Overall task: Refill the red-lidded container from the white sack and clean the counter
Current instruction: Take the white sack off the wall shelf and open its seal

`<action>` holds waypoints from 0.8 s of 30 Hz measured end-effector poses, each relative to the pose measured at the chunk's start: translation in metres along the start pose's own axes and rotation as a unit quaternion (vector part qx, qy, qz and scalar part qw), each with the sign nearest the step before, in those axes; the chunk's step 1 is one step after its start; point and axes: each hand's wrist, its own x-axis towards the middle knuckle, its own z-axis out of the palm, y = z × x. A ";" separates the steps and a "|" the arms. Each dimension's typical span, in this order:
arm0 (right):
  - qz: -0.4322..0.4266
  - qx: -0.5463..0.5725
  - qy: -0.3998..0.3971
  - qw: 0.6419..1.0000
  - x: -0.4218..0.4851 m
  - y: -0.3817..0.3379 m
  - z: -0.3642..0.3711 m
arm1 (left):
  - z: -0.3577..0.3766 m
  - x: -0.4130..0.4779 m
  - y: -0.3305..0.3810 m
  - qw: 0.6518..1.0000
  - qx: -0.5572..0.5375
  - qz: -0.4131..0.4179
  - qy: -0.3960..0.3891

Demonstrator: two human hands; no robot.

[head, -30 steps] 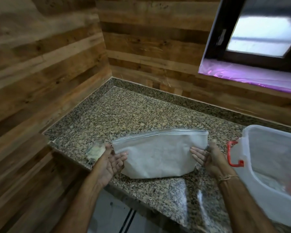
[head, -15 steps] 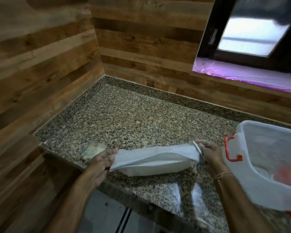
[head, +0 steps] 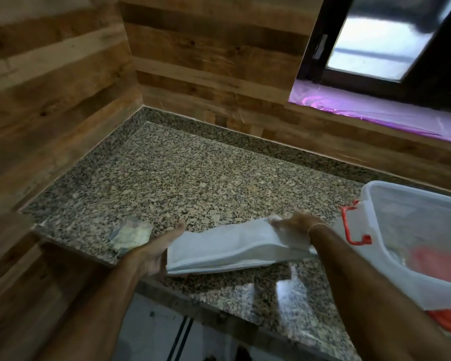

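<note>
No legible text, labels, brands or numbers anywhere: white sack (head: pixel 235 246) and clear container (head: pixel 414 230) both unmarked.

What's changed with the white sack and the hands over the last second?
The flat white woven sack, spread tall a second ago, is now folded down into a low strip. Both hands went from open palms to gripping its ends: left hand, right hand. The clear plastic container and small plastic packet stayed put.

Brown horizontal wood planks (head: pixel 63 82) line the two walls that meet in the corner ahead of me. My speckled granite desk (head: pixel 182 178) fills that corner. At upper right, a dark-framed window (head: pixel 375 40) glows pale above a purple-lit sill (head: pixel 362 110).
</note>
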 end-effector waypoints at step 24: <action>-0.053 0.159 -0.014 0.986 0.025 -0.013 0.001 | 0.025 0.013 0.021 0.993 -0.017 0.071 0.088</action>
